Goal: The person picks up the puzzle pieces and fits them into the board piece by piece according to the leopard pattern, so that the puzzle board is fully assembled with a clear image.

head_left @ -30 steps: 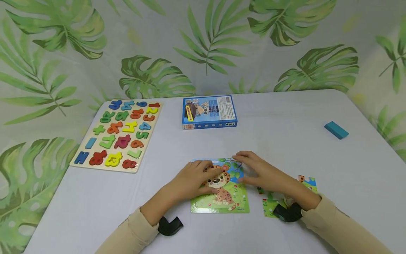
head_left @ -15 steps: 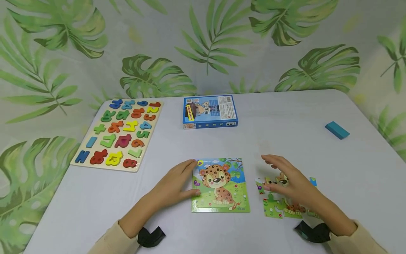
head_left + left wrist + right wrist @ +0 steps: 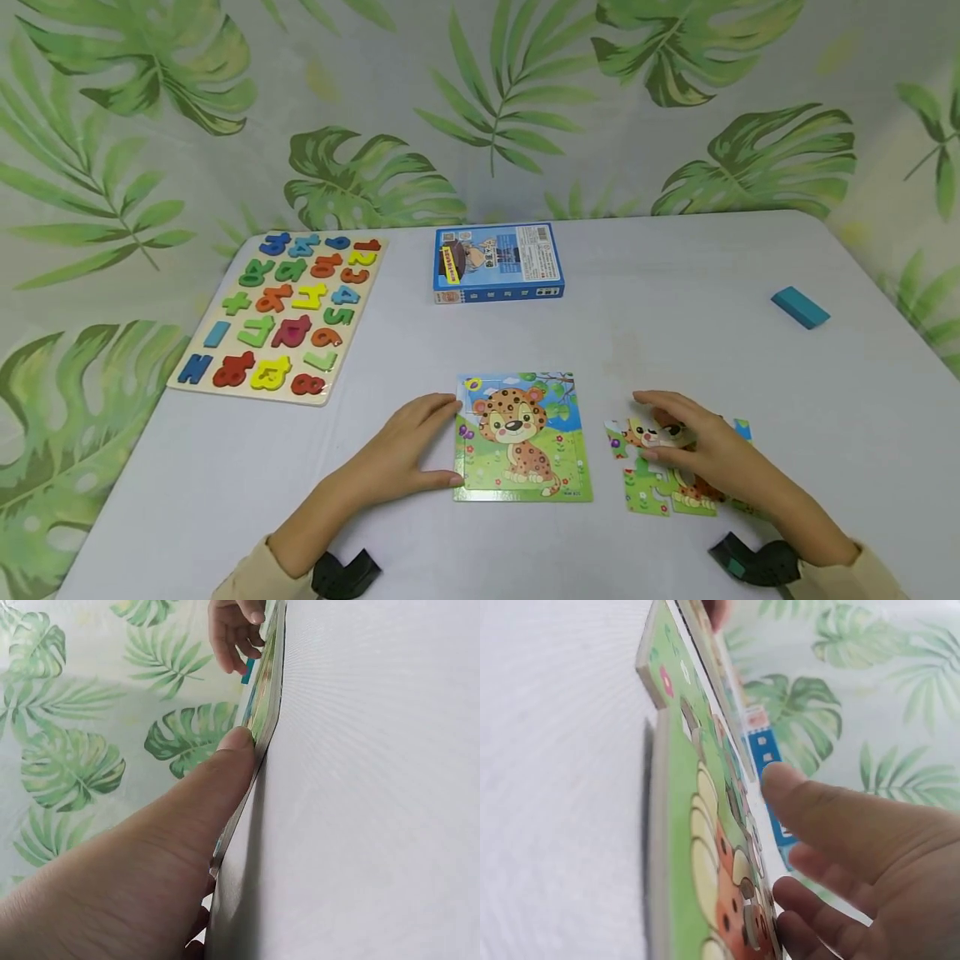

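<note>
The leopard puzzle board (image 3: 491,475) is laid at the near middle of the counter (image 3: 690,308); its left edge is touched by the relaxed left hand (image 3: 405,443), probably to keep it steady. Loose puzzle pieces (image 3: 645,492) are spread on the right, seemingly for easy reach, below the loosely curved right hand (image 3: 708,446), by which nothing is visibly gripped. A spotted cub (image 3: 528,462) is printed on the green-and-blue board.

That white table (image 3: 637,342) over there carries a square, glossy leopard-picture board (image 3: 528,454) by the left hand's (image 3: 401,450) fingertips. Flat, green-printed jigsaw pieces (image 3: 647,492) lie beneath the right hand (image 3: 705,442). Beyond the left hand sits a pale board of colourful numerals (image 3: 288,393); farther, between both hands, a blue rectangular box (image 3: 495,262); beyond the right, a teal oblong block (image 3: 800,307).
</note>
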The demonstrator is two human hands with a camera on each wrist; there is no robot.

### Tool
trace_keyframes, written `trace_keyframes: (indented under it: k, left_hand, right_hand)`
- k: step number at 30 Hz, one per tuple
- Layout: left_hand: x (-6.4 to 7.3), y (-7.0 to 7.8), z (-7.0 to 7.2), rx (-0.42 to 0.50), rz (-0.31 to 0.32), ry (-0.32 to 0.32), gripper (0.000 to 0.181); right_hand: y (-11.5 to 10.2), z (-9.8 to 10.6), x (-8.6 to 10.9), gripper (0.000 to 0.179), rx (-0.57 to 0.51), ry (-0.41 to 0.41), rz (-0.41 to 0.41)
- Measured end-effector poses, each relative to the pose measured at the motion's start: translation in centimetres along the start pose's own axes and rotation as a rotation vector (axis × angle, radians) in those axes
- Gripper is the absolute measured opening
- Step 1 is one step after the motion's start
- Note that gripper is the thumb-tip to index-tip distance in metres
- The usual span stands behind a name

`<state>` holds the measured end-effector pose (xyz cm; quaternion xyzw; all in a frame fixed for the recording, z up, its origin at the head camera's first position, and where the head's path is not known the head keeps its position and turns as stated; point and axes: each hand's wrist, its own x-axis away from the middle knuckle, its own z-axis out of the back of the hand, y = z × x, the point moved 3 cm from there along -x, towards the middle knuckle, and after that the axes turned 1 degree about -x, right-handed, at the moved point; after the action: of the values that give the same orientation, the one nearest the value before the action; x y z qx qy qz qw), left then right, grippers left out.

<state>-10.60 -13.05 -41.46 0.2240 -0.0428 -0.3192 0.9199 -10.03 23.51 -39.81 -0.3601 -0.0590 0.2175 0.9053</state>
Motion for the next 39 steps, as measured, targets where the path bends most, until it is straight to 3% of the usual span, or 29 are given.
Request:
trace_keyframes:
  k: [7, 13, 21, 28, 35, 39]
  left_hand:
    - [0.0, 0.0, 0.0, 0.003, 0.002, -0.005, 0.089]
    - [0.1, 0.0, 0.1, -0.006, 0.005, -0.005, 0.089]
    - [0.1, 0.0, 0.1, -0.015, 0.009, -0.007, 0.09]
    - [0.0, 0.2, 0.0, -0.023, 0.012, -0.006, 0.09]
    - [0.0, 0.3, 0.0, -0.028, 0.018, -0.014, 0.09]
    - [0.0, 0.3, 0.1, -0.035, 0.006, -0.011, 0.089]
  right_hand:
    - [0.5, -0.2, 0.0, 0.053, 0.071, -0.041, -0.003]
    - [0.1, -0.5, -0.1, 0.046, 0.155, -0.013, 0.091]
    - [-1.0, -0.2, -0.3, 0.045, 0.077, 0.07, 0.117]
    - [-4.5, -0.3, -1.0, 0.05, 0.078, 0.144, 0.239]
    - [-8.9, -2.6, -3.8, 0.049, 0.029, 0.112, 0.381]
    - [-10.1, -4.7, -5.5, 0.048, -0.011, 0.066, 0.368]
